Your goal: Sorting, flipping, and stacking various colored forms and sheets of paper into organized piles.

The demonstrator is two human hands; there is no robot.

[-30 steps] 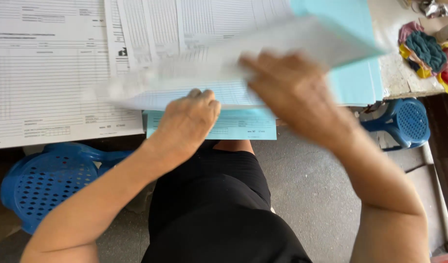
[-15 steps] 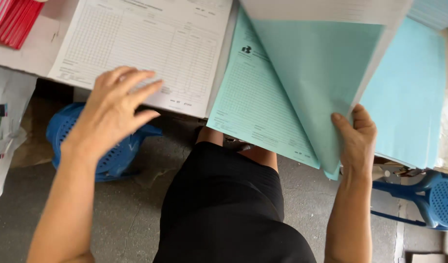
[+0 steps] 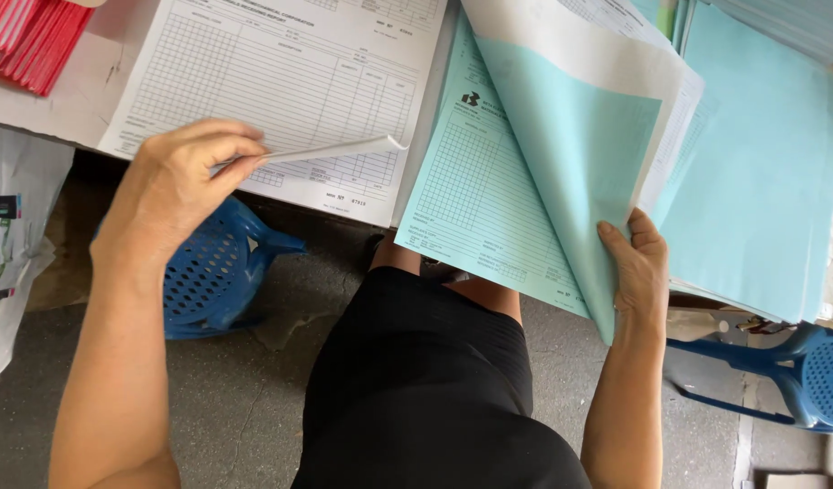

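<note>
Left hand (image 3: 177, 186) pinches the white form (image 3: 281, 91) corner — sheet stretches rightward; right hand (image 3: 636, 272) clamps lifted blue sheets (image 3: 570, 172) — they rise above it.

Even, soft daylight, bright on the white form sheets (image 3: 281, 81) above the left hand (image 3: 177, 186); no glare. The lifted blue sheet (image 3: 579, 172) above the right hand (image 3: 636, 267) casts a faint shadow on the page beneath. The floor below both hands is dimmer. Focus is sharp throughout; motion blur negligible; slight wide-angle stretching at the edges.
</note>
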